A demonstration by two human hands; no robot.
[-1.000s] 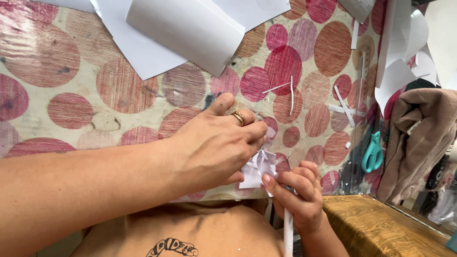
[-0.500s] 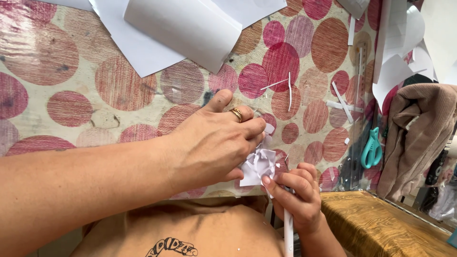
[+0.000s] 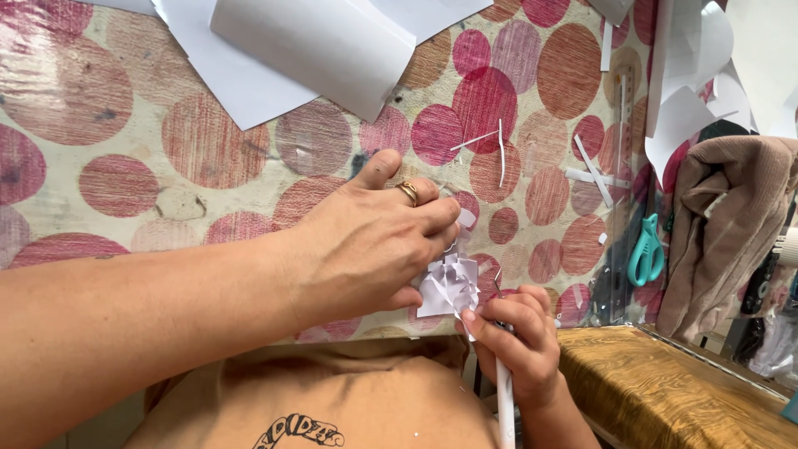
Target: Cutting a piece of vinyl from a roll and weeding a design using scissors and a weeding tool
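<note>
The folded white paper piece [image 3: 449,285] serves as the reference point. It sits at the top end of a thin white stick [image 3: 504,399], just in front of the near edge of the table covered by a cloth with red and pink circles [image 3: 125,166].

Left hand [image 3: 374,241]: it reaches in from the left of the paper piece, palm down. A gold ring [image 3: 409,193] is worn on one finger. The fingers are curled closed over the upper left side of the paper piece, and the fingertips press on its folds. The thumb lies under the paper piece at its lower left.

Right hand [image 3: 515,345]: it sits directly below and to the right of the paper piece. It is closed around the white stick, which runs down out of the fist toward the bottom edge of the view. The thumb and forefinger touch the base of the paper piece.

Around it: large white paper sheets [image 3: 316,50] lie well above and to the left of the paper piece. Thin white paper strips [image 3: 499,150] lie above it on the cloth. Teal-handled scissors [image 3: 646,249] hang to its right, near a beige garment [image 3: 723,224]. A yellow-brown patterned surface [image 3: 665,391] lies to its lower right.
</note>
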